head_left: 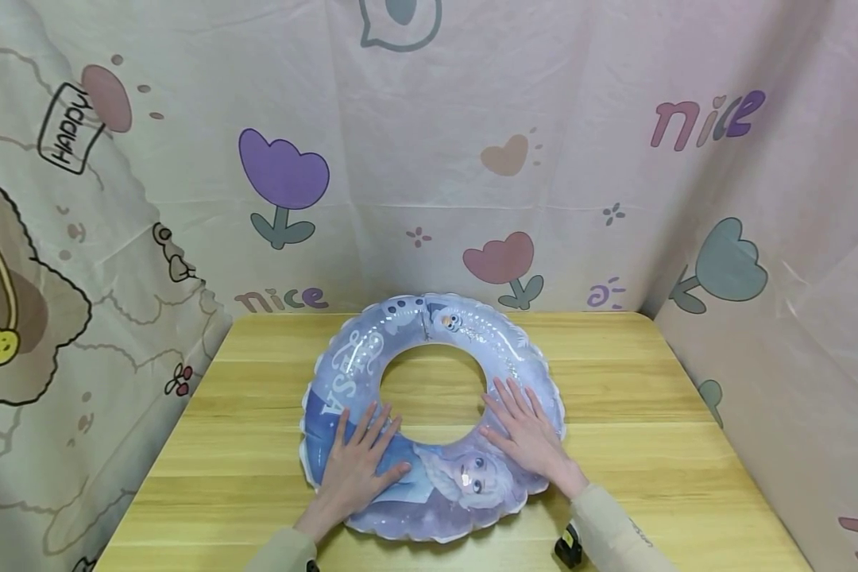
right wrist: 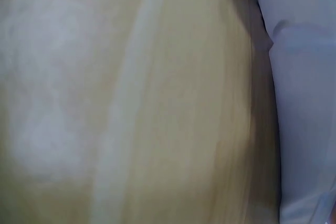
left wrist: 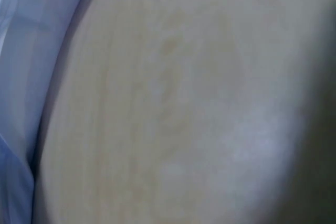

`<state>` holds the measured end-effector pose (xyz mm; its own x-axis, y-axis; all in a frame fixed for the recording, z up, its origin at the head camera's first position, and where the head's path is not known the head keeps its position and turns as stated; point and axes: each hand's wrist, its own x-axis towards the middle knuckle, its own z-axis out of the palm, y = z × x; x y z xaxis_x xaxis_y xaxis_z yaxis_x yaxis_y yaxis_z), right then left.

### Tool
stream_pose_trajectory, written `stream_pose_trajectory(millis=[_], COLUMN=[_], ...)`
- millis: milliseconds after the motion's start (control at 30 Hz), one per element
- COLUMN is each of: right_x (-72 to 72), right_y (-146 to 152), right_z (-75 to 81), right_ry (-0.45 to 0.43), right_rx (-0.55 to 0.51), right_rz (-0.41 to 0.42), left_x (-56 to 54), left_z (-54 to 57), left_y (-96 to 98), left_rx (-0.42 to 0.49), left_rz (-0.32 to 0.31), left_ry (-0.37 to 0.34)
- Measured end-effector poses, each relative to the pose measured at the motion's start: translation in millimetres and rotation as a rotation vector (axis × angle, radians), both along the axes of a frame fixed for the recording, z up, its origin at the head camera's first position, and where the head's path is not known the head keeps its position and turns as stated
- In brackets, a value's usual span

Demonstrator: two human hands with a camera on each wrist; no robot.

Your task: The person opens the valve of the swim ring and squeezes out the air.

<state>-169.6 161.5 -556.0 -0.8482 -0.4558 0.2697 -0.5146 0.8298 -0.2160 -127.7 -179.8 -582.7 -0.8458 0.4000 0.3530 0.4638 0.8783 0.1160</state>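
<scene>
An inflated swim ring in blue and lilac, printed with a cartoon figure and white lettering, lies flat on the wooden table. My left hand rests on its front left part with the fingers spread. On the right side of the ring, my right hand lies with straight, spread fingers. In the left wrist view the ring's bluish edge shows at the left. The right wrist view has its pale side along the right. Neither hand appears in the wrist views.
The light wooden table shows through the ring's hole and around it. A pale curtain printed with flowers and words hangs behind the table and along both sides. A small black device is at the right cuff.
</scene>
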Motion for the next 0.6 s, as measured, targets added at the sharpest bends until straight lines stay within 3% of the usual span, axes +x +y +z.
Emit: stream_pose_trajectory(millis=[600], right_x=[-0.7], right_y=[-0.4], right_z=[-4.3], right_ry=[0.019], right_rx=[-0.004], right_rz=[-0.005], left_x=[0.7], left_z=[-0.1], left_y=[2.8], left_rx=[-0.016], left_rz=[0.017], left_ry=[0.045])
